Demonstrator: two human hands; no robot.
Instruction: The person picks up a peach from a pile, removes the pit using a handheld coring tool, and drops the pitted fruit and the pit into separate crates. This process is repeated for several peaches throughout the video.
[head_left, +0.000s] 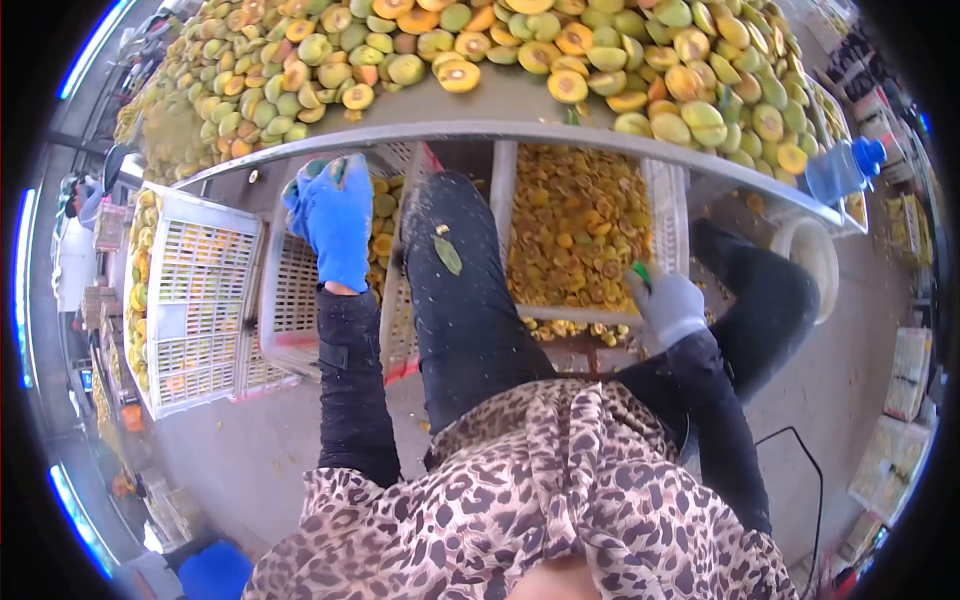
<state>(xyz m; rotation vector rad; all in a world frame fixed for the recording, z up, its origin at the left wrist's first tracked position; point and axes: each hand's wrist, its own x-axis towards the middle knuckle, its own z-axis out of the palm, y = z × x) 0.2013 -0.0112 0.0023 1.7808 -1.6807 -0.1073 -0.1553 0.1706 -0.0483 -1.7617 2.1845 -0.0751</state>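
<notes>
My left hand (338,225), in a blue glove with greenish fingers, is over a white plastic crate (290,300) holding fruit, just below the table edge. Its fingers look curled, and whatever they hold is hidden. My right hand (672,308) wears a pale grey glove and is closed round a small green object (641,271), perhaps a tool handle; the rest of it cannot be made out. Beneath and beside that hand stands a crate full of cut fruit pieces (580,225). Halved yellow-green stone fruits (458,76) are heaped on the metal-edged table (480,128) ahead.
Another white crate (200,310) with fruit stands tilted at the left. A blue plastic bottle (845,170) lies at the table's right corner, above a pale bucket (808,265). A leaf (447,256) rests on my leg. A black cable (815,470) runs along the floor.
</notes>
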